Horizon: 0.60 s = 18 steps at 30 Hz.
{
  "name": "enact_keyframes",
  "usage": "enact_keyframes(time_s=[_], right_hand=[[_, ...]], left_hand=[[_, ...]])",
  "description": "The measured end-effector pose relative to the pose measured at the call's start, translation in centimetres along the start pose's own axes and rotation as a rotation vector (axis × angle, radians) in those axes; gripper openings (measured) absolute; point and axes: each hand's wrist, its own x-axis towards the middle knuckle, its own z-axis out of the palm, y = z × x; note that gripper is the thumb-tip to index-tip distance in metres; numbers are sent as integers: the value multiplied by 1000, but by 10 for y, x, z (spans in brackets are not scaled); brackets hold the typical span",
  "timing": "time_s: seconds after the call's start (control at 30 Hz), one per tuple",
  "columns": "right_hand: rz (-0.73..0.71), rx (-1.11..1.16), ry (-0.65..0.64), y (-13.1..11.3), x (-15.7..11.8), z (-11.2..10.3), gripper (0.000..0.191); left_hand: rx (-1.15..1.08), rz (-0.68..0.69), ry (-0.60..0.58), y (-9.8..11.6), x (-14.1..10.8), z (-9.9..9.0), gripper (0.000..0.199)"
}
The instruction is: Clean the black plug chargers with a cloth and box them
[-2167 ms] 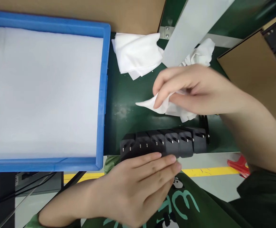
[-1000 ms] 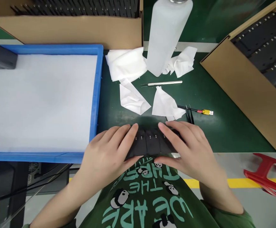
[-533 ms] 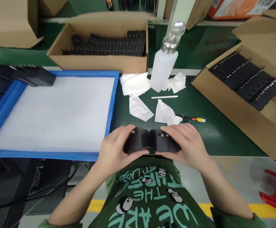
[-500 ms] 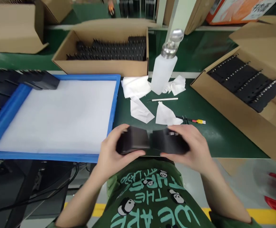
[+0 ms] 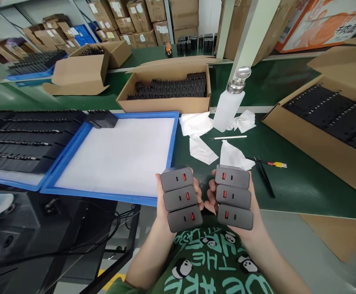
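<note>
Three dark grey blocks (image 5: 182, 199) are stacked in my left hand (image 5: 162, 212), their faces turned up to show a red port and a small black slot on each. My right hand (image 5: 255, 206) holds three more such blocks (image 5: 234, 197), also showing red ports. Both sets are held apart, side by side, above the front edge of the bench. Left of my hands lies a blue-rimmed tray (image 5: 177, 134) with a white lining, and one dark group of blocks (image 5: 102, 119) sits at its far left corner.
White wipes (image 5: 202, 149), a white bottle (image 5: 228, 109), a thin white stick (image 5: 229, 137), black tweezers (image 5: 265, 179) and a yellow-tipped cable (image 5: 279, 164) lie beyond my hands. Cardboard boxes (image 5: 165, 107) of black parts stand behind and at the right (image 5: 321, 157). Rows of black units (image 5: 21, 141) fill the left.
The view has tilted up and swung left. Both hands have turned the blurred dark blocks so their port faces show, and the two sets are further apart.
</note>
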Motion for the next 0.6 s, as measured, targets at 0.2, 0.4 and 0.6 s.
enact_keyframes(time_s=[0.2,0.4,0.6], right_hand=[[115,185,57,-3,-2,17,61],[-68,-237,190,-19,-14,6,67],[-644,-1680,367,-55,-37,-36,57]], left_hand=[[-33,-22,-57,-4,-2,-1,68],[-2,-25,1,-1,-5,0,69],[40,3,61,6,-5,-3,68]])
